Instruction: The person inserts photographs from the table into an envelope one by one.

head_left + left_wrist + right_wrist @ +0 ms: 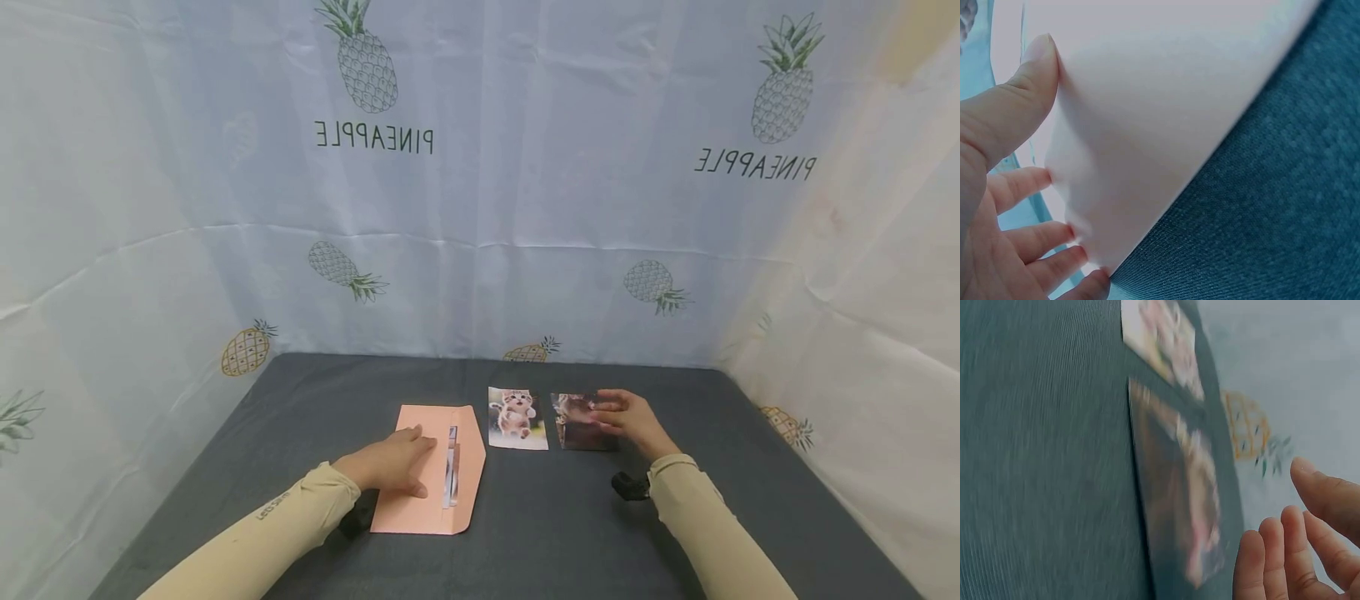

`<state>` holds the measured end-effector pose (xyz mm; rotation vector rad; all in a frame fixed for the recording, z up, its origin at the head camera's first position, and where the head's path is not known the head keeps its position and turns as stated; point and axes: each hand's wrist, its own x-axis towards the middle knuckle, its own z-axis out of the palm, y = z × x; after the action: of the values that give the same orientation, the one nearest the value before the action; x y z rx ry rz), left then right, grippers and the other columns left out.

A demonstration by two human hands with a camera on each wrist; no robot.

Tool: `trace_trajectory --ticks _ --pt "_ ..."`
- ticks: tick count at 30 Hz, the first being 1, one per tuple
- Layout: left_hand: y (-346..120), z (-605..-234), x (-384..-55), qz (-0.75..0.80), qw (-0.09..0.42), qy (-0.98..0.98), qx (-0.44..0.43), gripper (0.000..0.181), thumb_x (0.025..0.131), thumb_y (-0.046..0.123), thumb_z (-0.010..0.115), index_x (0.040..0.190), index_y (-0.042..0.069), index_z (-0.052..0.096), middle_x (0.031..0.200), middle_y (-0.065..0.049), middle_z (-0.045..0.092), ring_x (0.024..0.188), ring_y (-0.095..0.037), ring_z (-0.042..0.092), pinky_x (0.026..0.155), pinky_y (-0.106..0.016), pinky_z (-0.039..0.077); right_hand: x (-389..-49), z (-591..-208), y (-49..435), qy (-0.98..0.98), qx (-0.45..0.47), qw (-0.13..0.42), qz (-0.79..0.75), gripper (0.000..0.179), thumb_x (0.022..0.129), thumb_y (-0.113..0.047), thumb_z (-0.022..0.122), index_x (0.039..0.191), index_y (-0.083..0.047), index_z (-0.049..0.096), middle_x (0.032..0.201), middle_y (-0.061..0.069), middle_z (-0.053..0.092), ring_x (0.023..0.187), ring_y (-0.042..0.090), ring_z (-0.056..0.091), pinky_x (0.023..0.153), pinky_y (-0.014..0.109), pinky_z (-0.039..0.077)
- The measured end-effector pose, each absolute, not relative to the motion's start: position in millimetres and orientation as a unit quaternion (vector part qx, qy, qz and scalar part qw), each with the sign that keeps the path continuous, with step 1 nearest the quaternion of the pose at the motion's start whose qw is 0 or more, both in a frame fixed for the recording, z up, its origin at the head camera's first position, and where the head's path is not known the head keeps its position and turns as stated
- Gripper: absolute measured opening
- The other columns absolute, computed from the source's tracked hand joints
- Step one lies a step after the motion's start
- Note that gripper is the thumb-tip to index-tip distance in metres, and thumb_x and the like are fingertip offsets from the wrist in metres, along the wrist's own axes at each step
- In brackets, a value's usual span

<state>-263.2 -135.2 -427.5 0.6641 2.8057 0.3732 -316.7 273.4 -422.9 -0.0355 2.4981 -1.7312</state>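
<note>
My left hand [393, 462] rests on a pink envelope [405, 518], fingers and thumb spread over its face. In the left wrist view the fingertips [1038, 181] touch the pale envelope surface [1147, 125]. The envelope's flap points right, and strips of pictures show in its slit. My right hand [630, 419] is over the right side of a dark photo [581, 433], covering part of it. In the right wrist view the fingers [1272, 550] stand loosely apart with nothing between them, beside the blurred photo [1172, 481].
A kitten photo [517, 419] lies between the envelope and the dark photo. The dark grey table [540, 533] ends at a pale curtain [525, 200] printed with pineapples, which stands around the back and sides. A black object [630, 486] shows under the right wrist.
</note>
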Motion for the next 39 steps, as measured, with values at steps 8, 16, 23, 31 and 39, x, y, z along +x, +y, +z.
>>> trace_trajectory --ticks 8,16,23,31,39 --pt "-136 -429 -265 0.129 0.120 0.957 0.228 0.079 0.076 0.036 0.081 0.141 0.005 0.048 0.152 -0.023 0.035 0.142 -0.035 0.032 0.112 -0.049 0.033 -322 -434 301 0.833 0.030 0.078 -0.547 0.064 0.091 -0.005 0.065 0.143 0.012 0.032 0.137 0.039 0.040 0.103 0.022 0.064 0.094 0.046 0.051" --pt "-136 -429 -266 0.124 0.119 0.957 0.233 0.079 0.076 0.037 0.081 0.141 0.005 0.048 0.152 -0.023 0.035 0.142 -0.035 0.032 0.112 -0.048 0.034 -326 -439 307 0.836 0.059 0.104 -0.536 0.063 0.090 -0.003 0.065 0.142 0.013 0.033 0.141 0.040 0.036 0.121 0.041 0.054 0.100 0.050 0.046" --pt "-136 -429 -266 0.121 0.119 0.958 0.232 0.080 0.075 0.037 0.082 0.140 0.004 0.048 0.151 -0.024 0.035 0.142 -0.036 0.033 0.112 -0.048 0.034 -328 -440 299 0.856 0.060 0.094 -0.504 0.064 0.086 -0.002 0.069 0.138 0.017 0.036 0.139 0.042 0.037 0.127 0.046 0.047 0.102 0.052 0.043" --pt "-136 -429 -267 0.118 0.121 0.958 0.233 0.080 0.076 0.037 0.081 0.140 0.004 0.048 0.151 -0.023 0.036 0.142 -0.035 0.032 0.112 -0.048 0.034 -333 -444 291 0.877 0.076 0.074 -0.468 0.061 0.079 0.002 0.074 0.130 0.016 0.045 0.128 0.039 0.048 0.112 0.041 0.056 0.096 0.050 0.048" --pt "-135 -431 -267 0.120 0.122 0.958 0.230 0.080 0.075 0.037 0.082 0.140 0.004 0.048 0.151 -0.023 0.036 0.142 -0.035 0.033 0.112 -0.048 0.034 -340 -447 291 0.897 0.102 0.067 -0.425 0.051 0.075 0.001 0.078 0.118 0.016 0.055 0.112 0.031 0.059 0.094 0.032 0.063 0.084 0.044 0.055"
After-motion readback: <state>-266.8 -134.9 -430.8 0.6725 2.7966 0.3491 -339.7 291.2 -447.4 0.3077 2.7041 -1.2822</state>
